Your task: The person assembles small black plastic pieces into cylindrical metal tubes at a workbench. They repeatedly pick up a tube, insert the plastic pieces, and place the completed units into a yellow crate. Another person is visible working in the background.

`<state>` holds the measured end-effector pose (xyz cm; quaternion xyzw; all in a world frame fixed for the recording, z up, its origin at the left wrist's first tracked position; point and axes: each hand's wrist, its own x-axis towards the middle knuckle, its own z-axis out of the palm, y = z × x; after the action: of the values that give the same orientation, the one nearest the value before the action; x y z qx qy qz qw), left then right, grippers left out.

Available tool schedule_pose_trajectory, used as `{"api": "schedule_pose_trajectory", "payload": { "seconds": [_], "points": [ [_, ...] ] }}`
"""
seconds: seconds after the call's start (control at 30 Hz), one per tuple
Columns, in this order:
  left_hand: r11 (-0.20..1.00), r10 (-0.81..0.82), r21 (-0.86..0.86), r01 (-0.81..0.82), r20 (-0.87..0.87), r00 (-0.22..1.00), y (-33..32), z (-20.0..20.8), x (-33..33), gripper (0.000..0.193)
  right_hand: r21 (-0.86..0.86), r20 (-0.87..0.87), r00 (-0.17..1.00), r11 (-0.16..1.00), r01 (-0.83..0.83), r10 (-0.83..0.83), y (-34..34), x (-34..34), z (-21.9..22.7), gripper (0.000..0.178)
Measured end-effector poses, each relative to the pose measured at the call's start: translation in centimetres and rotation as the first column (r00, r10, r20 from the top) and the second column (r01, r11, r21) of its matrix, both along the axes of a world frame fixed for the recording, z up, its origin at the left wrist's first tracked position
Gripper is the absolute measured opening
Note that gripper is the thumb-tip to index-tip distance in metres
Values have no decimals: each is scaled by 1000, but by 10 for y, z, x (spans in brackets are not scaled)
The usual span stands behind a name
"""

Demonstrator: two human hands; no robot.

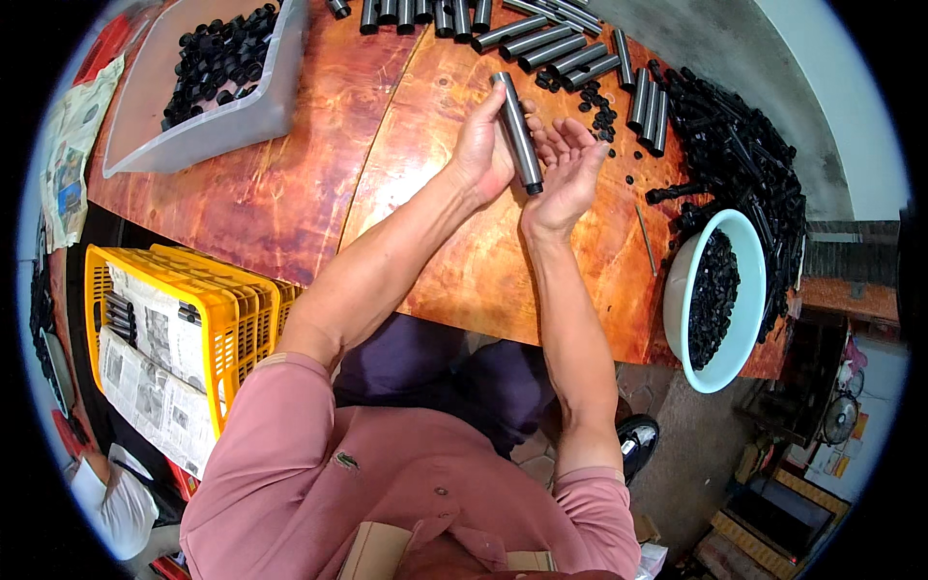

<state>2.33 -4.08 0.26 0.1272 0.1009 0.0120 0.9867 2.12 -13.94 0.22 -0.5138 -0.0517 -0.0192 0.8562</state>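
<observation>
My left hand point(480, 147) is closed around a shiny grey metal tube point(519, 132) with a black end, its thumb lying along the upper part. The tube slants over the wooden table, its black lower end close to the heel of my right hand point(568, 184). That right hand is palm up, fingers apart and slightly curled, beside the tube; whether it touches the tube I cannot tell. Beyond the hands lie several similar metal tubes point(553, 50) in a row, with small black round caps point(601, 116) scattered near them.
A translucent bin point(280, 97) holding black caps stands at the far left. On the right are a heap of black parts point(739, 145) and a light blue basin point(752, 290) of small black pieces. A thin rod point(646, 240) lies on the table point(406, 232). A yellow crate point(249, 300) stands at left.
</observation>
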Motion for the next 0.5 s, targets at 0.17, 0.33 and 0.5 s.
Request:
{"api": "schedule_pose_trajectory", "payload": {
  "seconds": [0.17,0.33,0.5],
  "points": [
    [998,55,-42,-55,2,998,14,-14,6,33,-43,-22,999,999,28,-29,-7,3,-3,56],
    [988,153,11,-153,-17,988,11,-8,8,26,10,-59,998,1000,17,-17,-9,4,-4,51],
    [988,153,-11,-153,31,988,16,-9,8,27,-99,-75,997,995,-2,-6,-10,2,1,33]
  ]
}}
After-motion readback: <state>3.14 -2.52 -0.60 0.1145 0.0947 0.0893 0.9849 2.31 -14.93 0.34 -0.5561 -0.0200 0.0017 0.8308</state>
